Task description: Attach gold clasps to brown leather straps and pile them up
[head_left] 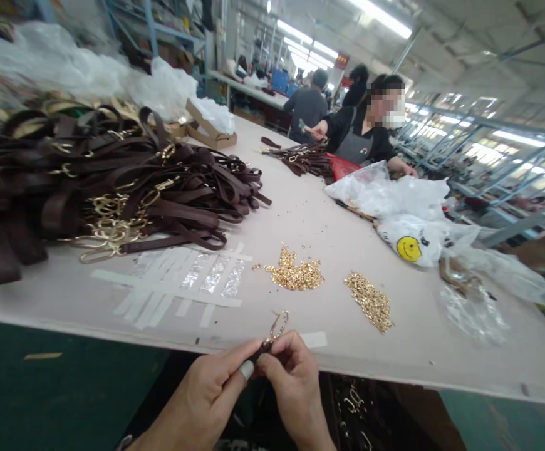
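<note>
Both my hands meet at the table's near edge on a dark brown leather strap (262, 352) with a gold clasp (279, 324) at its end. My left hand (216, 382) pinches the strap from the left, with a pale covering on one fingertip. My right hand (294, 376) has its fingers closed on the strap just below the clasp. Most of the strap is hidden by my fingers. Beyond my hands lie a pile of small shiny gold fittings (295, 272) and, to its right, a second pile of paler gold pieces (369, 300).
A large heap of brown straps (183, 188) with gold clasps covers the table's left. Tape strips (169, 291) hold clear plastic on the tabletop (301, 219). White plastic bags (394, 194) lie at right. Across the table a co-worker (366, 134) stands beside more straps (301, 158).
</note>
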{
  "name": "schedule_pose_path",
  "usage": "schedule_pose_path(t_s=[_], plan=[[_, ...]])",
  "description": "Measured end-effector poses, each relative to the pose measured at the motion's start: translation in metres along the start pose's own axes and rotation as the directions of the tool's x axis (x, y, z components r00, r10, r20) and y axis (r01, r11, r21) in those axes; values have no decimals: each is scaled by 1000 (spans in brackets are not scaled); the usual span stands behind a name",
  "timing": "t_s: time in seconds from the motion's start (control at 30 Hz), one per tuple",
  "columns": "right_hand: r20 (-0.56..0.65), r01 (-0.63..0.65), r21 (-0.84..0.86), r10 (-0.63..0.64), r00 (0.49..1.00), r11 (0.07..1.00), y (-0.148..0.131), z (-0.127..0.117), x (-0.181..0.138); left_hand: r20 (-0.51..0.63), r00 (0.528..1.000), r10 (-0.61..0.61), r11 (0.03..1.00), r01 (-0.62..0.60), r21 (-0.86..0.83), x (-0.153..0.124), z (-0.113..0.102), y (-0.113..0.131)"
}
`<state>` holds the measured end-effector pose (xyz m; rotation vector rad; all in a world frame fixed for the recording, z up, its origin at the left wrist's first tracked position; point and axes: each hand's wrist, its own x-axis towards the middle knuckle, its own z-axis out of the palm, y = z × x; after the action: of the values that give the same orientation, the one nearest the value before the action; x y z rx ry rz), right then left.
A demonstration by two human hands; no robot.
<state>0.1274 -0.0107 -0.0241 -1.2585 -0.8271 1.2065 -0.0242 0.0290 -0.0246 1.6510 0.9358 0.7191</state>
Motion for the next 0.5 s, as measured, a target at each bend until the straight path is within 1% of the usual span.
schedule_pose_path(t_s=[0.03, 0.07, 0.1, 0.13, 0.17, 0.2, 0.23, 0.3, 0.33, 0.4, 0.43, 0.5], plan=[[18, -3, -18, 3, 1000, 1000, -2, -3, 0, 12, 999, -38, 998, 39, -56, 1, 3, 2], [39, 10, -74, -7, 999, 997, -4, -9, 2, 29, 996, -90, 988, 93, -122, 2, 7, 4], [50, 52, -195, -43, 998, 979, -8, -17, 6, 52, 988, -148, 969, 155, -191, 3, 10, 6], [48, 115, -358, -104, 993, 927, -12, -29, 12, 75, 977, -200, 944, 213, -253, 4, 12, 7], [40, 173, -527, -179, 983, 832, -18, -44, 19, 93, 965, -244, 917, 260, -303, 5, 13, 7], [32, 219, -691, -273, 961, 689, -24, -62, 29, 97, 956, -275, 894, 292, -340, 6, 13, 6], [3, 217, -784, -347, 938, 582, -30, -81, 40, 91, 951, -295, 879, 308, -365, 6, 12, 4], [-53, 171, -873, -438, 898, 456, -42, -120, 63, 72, 946, -316, 863, 318, -392, 7, 8, -4], [-60, 148, -908, -470, 881, 393, -47, -138, 75, 64, 943, -326, 854, 323, -408, 7, 6, -7], [-16, 128, -958, -495, 869, 256, -54, -165, 95, 63, 933, -355, 823, 344, -453, 7, 3, -10], [21, 130, -973, -489, 872, 189, -55, -175, 103, 69, 923, -378, 799, 363, -480, 7, 3, -9], [101, 147, -987, -454, 885, 68, -57, -186, 115, 80, 901, -427, 744, 401, -535, 8, 2, -5]])
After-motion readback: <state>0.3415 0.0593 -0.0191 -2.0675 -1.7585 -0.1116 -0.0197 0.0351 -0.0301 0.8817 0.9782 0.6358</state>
